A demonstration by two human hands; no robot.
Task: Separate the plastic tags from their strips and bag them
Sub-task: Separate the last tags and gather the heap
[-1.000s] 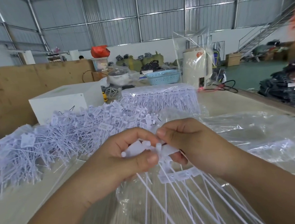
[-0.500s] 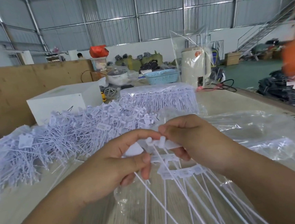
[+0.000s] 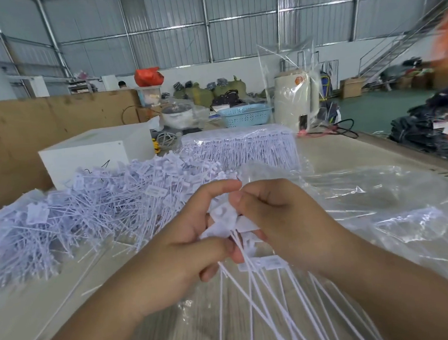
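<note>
Presently, a strip of tags (image 3: 225,218) is pinched between left hand (image 3: 181,252) and right hand (image 3: 281,219) above the clear bag (image 3: 383,210). One tag is best twisted off close to its stem, neighbours steadied. Since earlier, the hands are drawn closer together.

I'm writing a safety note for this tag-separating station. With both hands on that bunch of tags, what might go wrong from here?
1. The left hand and right hand grip the tag bunch tightly; its long tails cross and may tangle.
2. The loose tag pile lies close by, so separated tags could mix in.
3. The clear bag lies crumpled, so tags may miss it.
</note>
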